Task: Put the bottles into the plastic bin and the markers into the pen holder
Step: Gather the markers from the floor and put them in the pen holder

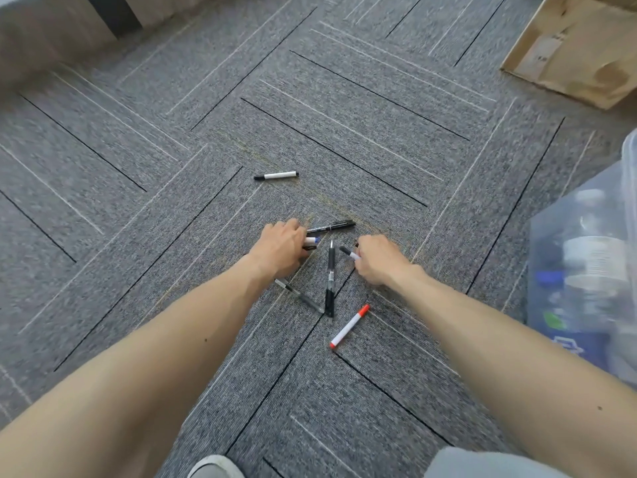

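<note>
Pens and markers lie scattered on the grey carpet. My left hand [281, 248] is closed around markers, with a blue-capped one [312, 240] and a dark one poking out. My right hand [377, 258] grips a white marker with a black cap [349, 252]. A black pen [332, 225] lies just beyond my hands and a black gel pen [331, 281] between them. Near my left wrist is a clear pen [300, 296], a red-capped marker [350, 326] lies closer to me, and a black-capped white marker [275, 175] farther off. The clear plastic bin [586, 270] at the right holds bottles [593, 260].
A cardboard box [579, 46] sits at the far right on the carpet. A wall base and dark gap run along the far left. My shoe [215, 467] and trouser leg show at the bottom edge. No pen holder is in view.
</note>
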`<state>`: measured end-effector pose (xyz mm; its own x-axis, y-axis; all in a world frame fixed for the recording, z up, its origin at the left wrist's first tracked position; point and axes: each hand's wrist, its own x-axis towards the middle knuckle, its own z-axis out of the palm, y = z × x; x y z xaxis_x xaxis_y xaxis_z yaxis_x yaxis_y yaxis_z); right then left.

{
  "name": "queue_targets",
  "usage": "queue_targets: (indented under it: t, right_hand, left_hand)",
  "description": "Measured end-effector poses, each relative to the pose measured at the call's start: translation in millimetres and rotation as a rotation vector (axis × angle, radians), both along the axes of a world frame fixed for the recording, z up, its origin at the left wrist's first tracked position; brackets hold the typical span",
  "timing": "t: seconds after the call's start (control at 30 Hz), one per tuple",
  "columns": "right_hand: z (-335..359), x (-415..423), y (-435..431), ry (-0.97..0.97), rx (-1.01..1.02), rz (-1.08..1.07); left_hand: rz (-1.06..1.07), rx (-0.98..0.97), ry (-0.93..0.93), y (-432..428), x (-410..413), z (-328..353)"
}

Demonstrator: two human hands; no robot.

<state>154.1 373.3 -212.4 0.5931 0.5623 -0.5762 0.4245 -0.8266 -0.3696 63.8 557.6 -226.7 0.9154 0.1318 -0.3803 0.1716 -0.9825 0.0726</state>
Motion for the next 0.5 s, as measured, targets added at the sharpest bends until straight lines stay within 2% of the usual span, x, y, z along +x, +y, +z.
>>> queue_targets:
  t: [0.1, 0.23, 0.33, 0.4, 0.5]
  right_hand:
    - [4, 8, -1, 0.022, 0.009, -0.026]
    - [13, 6, 7, 0.047, 0.073, -0.064]
    - [11, 1, 17, 0.054, 0.126, -0.093]
    - [6, -5, 23, 0.076, 0.14, -0.089]
    - [-3, -18, 28, 0.042, 0.094, -0.058]
  left_hand:
    - [0.019, -0.063, -0.025, 6, -15, 5]
    - [0.094, -0.267, 0.068, 17, -35, 10]
    - [0.033, -0.331, 0.094, 15, -44, 13]
    - [-0.007, -0.324, 0.137, 9, -48, 13]
    - [-0.041, -0.213, 0.165, 1, -52, 11]
